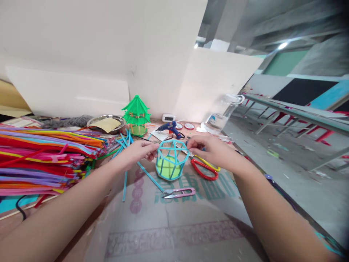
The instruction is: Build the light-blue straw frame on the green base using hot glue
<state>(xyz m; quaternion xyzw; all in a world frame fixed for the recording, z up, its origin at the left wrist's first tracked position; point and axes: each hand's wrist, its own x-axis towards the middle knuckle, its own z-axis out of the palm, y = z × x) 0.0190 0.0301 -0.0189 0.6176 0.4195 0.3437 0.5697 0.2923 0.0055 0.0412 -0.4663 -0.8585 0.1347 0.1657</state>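
Observation:
A small many-sided frame [171, 177] of light blue pipe cleaners, with a lime green base, stands upright on the table before me. A blue pipe cleaner [173, 148] runs across its top. My left hand [143, 150] pinches that strip at its left end. At its right end, the fingers of my right hand [204, 147] are closed on it, partly hidden. Pink thread snips [181, 192] lie just in front of the frame. Red and yellow-handled scissors [205, 170] lie beside it, under my right hand. Loose blue pipe cleaners [125, 185] lie by my left hand.
Colourful pipe cleaner bundles [40, 160] fill the left side. Behind stand a green pagoda model [136, 112], a metal bowl [118, 120], a blue glue gun [170, 127], a white timer [168, 117] and a clear water bottle [220, 114]. The table's right edge drops to the floor.

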